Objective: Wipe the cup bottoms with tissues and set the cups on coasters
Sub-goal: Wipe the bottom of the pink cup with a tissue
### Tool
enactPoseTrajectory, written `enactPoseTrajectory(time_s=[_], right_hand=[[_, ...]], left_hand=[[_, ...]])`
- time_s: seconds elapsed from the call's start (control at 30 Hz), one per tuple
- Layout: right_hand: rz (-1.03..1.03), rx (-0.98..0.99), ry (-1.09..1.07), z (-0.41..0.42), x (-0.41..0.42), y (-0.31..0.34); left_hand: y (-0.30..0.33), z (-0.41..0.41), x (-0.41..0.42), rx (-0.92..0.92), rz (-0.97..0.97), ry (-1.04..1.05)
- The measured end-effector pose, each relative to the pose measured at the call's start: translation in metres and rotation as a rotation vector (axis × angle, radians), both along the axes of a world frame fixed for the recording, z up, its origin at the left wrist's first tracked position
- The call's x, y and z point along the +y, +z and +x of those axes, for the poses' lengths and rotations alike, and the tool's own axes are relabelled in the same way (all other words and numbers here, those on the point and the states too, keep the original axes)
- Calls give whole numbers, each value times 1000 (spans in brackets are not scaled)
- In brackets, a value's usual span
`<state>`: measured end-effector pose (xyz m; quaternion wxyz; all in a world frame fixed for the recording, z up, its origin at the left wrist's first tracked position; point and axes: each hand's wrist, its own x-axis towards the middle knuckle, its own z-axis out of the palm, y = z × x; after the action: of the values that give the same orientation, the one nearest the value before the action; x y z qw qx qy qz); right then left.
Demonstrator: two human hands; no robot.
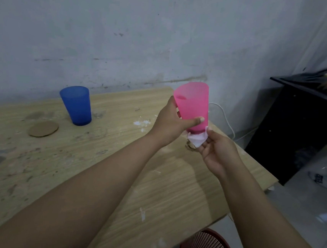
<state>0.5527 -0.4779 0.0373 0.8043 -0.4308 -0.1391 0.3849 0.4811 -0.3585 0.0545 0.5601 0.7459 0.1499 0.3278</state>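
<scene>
On the wooden table (99, 157), a round coaster (43, 128) lies left of an upright blue cup (76, 105); right of them the left hand (170, 124) grips the raised pink cup (192, 106), the right hand (216, 151) pinching a white tissue (196, 138) against its bottom; no writing is readable

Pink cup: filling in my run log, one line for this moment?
step: wiping | left hand: holds pink cup | right hand: tissue under cup base | coaster: empty
</scene>
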Motion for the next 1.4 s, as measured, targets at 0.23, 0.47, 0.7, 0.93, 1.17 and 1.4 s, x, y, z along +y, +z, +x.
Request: enactPoseTrajectory(time_s=[0.23, 0.47, 0.7, 0.93, 1.17, 1.4], right_hand=[[-22, -3, -30, 6, -11, -2], [-75, 16, -190, 6, -5, 2], [-28, 134, -307, 0, 2, 5], [103, 166, -192, -3, 7, 8], [37, 87, -63, -1, 7, 8], [-88, -13, -5, 5, 2, 0]], left_hand=[[-1, 2, -2, 32, 6, -22], [-1, 3, -6, 31, 8, 15], [-1, 3, -6, 18, -67, 44], [-1, 4, -7, 23, -93, 58], [-2, 0, -6, -16, -94, 79], [-2, -3, 4, 21, -3, 50]])
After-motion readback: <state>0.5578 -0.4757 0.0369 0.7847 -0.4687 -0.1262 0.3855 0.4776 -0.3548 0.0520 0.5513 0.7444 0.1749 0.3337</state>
